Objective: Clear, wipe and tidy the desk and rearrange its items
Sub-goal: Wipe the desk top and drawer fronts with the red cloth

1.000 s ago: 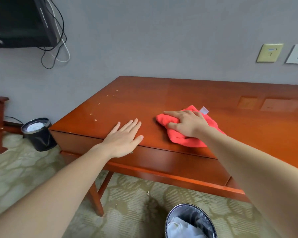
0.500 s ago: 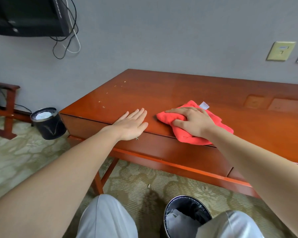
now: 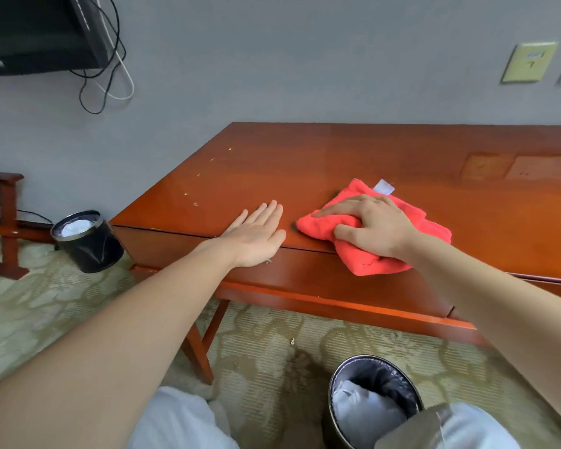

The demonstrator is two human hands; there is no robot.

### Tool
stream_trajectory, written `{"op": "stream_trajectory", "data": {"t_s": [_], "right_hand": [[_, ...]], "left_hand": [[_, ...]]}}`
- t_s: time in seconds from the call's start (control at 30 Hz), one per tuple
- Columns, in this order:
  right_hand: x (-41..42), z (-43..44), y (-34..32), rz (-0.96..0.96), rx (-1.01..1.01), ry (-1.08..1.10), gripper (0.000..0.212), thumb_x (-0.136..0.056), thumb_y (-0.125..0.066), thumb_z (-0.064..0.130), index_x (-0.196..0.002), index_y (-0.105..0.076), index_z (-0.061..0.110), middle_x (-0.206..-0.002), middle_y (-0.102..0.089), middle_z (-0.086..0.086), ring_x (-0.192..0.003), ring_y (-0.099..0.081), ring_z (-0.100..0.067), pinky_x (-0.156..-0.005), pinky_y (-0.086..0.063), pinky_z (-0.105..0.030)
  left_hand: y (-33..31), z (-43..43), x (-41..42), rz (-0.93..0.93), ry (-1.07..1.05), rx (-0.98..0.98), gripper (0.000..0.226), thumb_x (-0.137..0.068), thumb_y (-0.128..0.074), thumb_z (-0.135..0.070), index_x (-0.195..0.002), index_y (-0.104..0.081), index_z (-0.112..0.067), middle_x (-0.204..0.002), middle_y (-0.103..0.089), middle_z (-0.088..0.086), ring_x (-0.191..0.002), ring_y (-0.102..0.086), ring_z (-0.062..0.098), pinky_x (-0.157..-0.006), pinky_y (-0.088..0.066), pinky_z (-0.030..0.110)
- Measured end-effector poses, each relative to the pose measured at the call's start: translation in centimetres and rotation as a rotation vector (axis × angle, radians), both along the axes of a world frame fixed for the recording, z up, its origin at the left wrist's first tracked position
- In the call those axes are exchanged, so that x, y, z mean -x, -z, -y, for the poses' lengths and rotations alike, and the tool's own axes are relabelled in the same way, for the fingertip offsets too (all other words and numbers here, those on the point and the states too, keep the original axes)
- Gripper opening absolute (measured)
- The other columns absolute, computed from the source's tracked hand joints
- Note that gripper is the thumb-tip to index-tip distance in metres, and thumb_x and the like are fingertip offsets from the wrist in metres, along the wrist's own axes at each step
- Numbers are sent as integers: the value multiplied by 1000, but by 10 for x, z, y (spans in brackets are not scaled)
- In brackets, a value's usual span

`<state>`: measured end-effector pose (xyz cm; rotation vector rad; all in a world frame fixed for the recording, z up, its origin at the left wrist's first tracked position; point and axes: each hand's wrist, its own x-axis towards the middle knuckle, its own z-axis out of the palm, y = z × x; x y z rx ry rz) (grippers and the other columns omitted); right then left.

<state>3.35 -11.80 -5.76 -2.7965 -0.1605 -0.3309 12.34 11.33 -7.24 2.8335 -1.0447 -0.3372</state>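
Nearest, a bin (image 3: pixel 374 403) stands on the floor below the tabletop (image 3: pixel 353 157). At the front edge the left hand (image 3: pixel 256 234) lies flat, its grip wide and empty, while the right hand (image 3: pixel 374 226) closes its grip on the red cloth (image 3: pixel 366 264). Farther back, crumbs (image 3: pixel 195 204) remain: the tabletop is cleared, and wiping looks unfinished.

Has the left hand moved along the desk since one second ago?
Yes. The left hand slid back toward the desk's front edge, away from the crumbs.
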Motion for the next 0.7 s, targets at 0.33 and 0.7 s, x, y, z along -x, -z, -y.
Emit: {"op": "stream_trajectory", "data": {"t_s": [0.33, 0.7], "right_hand": [[21, 13, -1, 47, 54, 361, 48, -78, -34, 51, -121, -57, 54, -126, -63, 16, -124, -49, -15, -102, -34, -44], [15, 34, -7, -10, 47, 303, 46, -83, -39, 51, -126, -56, 51, -127, -65, 10, -121, -53, -20, -102, -38, -43]], "left_hand": [[-2, -7, -6, -52, 85, -2, 58, -104, -8, -37, -157, 13, -26, -161, 22, -13, -145, 20, -2, -120, 13, 30], [-12, -7, -9, -31, 101, -52, 59, -106, -15, -45, -158, 8, -27, -163, 15, -12, -150, 12, 6, -121, 5, 32]]}}
